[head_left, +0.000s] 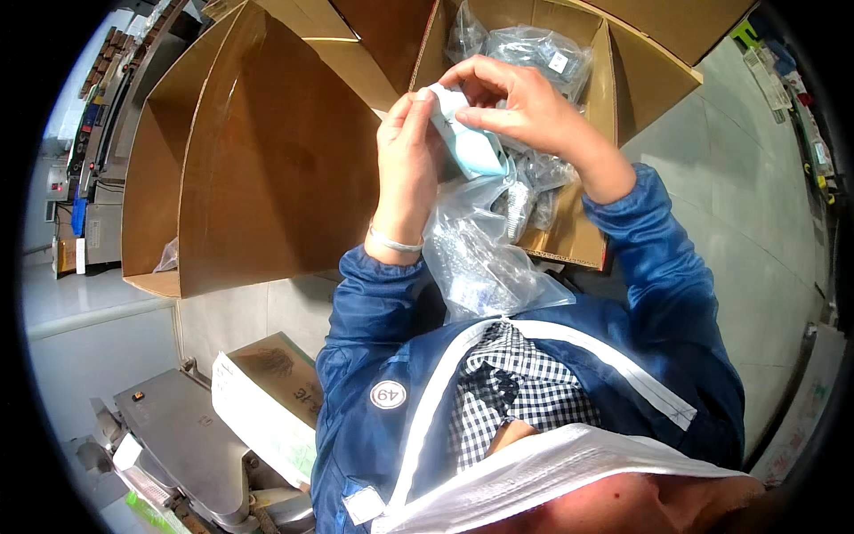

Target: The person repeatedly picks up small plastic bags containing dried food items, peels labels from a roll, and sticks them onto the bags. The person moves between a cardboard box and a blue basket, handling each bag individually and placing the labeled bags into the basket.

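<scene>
A small white and pale-blue item (476, 149), like a roll or folded strip, is held up above the near end of an open carton. My left hand (407, 151) pinches its upper left edge between thumb and fingers. From the other side, my right hand (529, 107) curls its fingers over the top, with the thumb against its face. Just below hangs or lies a clear plastic bag (485, 258) against my jacket; its contents are hard to make out. Inside the open carton (603, 98) sit several clear-bagged grey parts (538, 53), partly hidden by my right hand.
Another large cardboard box (276, 169) stands open to the left. At lower left are a grey metal machine (182, 436) and a brown carton with a pale sheet (267, 392). Tiled floor (738, 196) lies to the right, with racks of parts (783, 80) at the far right.
</scene>
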Demonstrator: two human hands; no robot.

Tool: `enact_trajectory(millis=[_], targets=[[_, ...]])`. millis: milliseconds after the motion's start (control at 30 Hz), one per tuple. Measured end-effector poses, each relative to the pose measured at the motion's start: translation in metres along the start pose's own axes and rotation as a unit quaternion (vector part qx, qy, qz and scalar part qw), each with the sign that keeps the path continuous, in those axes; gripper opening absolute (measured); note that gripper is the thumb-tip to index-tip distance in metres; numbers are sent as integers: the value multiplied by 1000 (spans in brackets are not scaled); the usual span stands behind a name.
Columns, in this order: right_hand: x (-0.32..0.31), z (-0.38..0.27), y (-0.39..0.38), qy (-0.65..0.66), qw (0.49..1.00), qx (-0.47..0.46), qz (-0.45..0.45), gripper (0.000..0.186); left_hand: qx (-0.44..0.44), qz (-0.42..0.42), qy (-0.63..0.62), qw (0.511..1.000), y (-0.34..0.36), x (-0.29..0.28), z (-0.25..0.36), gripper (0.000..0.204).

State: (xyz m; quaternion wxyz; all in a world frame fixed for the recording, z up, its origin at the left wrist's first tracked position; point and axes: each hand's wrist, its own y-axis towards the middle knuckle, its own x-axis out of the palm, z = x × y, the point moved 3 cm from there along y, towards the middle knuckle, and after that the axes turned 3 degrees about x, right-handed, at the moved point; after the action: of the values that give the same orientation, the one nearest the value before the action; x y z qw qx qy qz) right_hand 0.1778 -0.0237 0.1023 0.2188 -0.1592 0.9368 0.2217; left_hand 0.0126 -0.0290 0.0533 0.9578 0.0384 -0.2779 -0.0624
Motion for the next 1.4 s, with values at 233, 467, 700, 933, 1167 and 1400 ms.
enact_trajectory(millis=[233,467,700,933,1167,1400], targets=[[10,-8,-6,-199,952,-206,111,22,-15,66,6,998,-1,-16,1,20],[17,-7,-5,-206,944,-210,147,28,0,98,38,994,-5,1,14,21],[18,-7,-6,-206,942,-220,148,18,-15,99,21,995,0,-1,11,20],[2,-27,-13,-1,983,-169,72,14,-52,72,31,996,10,-20,0,26],[-4,-77,-58,234,929,236,-163,15,-123,72,27,989,5,-1,9,26],[43,-69,-73,96,953,209,-196,17,-117,90,29,989,15,-23,-12,20]])
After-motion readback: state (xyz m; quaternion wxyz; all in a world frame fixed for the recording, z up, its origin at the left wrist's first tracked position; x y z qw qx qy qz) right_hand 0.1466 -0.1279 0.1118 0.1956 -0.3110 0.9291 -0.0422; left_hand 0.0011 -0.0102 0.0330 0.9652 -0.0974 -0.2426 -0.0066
